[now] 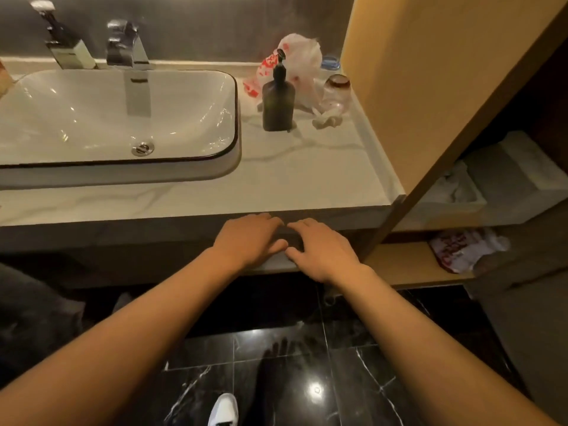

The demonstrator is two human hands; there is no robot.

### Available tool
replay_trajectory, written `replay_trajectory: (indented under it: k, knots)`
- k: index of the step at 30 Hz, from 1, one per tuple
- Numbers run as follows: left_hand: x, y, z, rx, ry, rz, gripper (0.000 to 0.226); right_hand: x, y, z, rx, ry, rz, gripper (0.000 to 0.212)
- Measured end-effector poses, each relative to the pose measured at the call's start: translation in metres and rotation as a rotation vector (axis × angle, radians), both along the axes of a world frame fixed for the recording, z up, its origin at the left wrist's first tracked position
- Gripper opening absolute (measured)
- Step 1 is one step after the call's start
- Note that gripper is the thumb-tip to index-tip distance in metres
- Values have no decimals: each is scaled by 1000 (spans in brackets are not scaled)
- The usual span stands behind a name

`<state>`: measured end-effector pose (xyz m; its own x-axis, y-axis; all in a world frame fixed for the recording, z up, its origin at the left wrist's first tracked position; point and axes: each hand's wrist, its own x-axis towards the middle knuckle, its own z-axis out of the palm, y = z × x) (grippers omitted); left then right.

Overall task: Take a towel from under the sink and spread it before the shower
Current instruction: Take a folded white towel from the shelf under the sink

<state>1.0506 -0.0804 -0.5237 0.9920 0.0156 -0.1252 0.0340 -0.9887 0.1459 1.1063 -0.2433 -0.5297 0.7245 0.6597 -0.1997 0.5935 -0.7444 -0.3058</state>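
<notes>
I stand at a vanity with a white sink (229,96) set in a marble countertop (307,179). My left hand (249,241) and my right hand (322,250) lie side by side, palms down, just below the counter's front edge. Their fingers are fairly straight and their thumbs nearly touch. Under both hands runs a pale strip (273,266); I cannot tell whether it is a towel or a shelf edge. The space under the sink behind it is dark. No shower is in view.
A dark pump bottle (278,99), a plastic bag (299,53) and an upturned glass (336,87) stand right of the sink. Wooden shelves at the right hold a white box with cloths (461,192) and a printed bag (461,250). Below is glossy black floor (353,364) and my white shoe (224,408).
</notes>
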Motion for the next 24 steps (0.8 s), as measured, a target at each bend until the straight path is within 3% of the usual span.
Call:
replay_trajectory:
  k: [9,13,17,24]
  knots:
    - [24,23,-147,21,142,56,51,26,22,-151,-75,33,-6,59]
    - [42,35,-219,-27,284,83,40,49,37,-218,-180,25,-38,35]
    - [66,48,-312,-31,122,38,53,71,53,-298,-113,-23,-81,59]
    - [99,66,-421,-7,6,31,62,102,67,-409,-58,-180,-52,73]
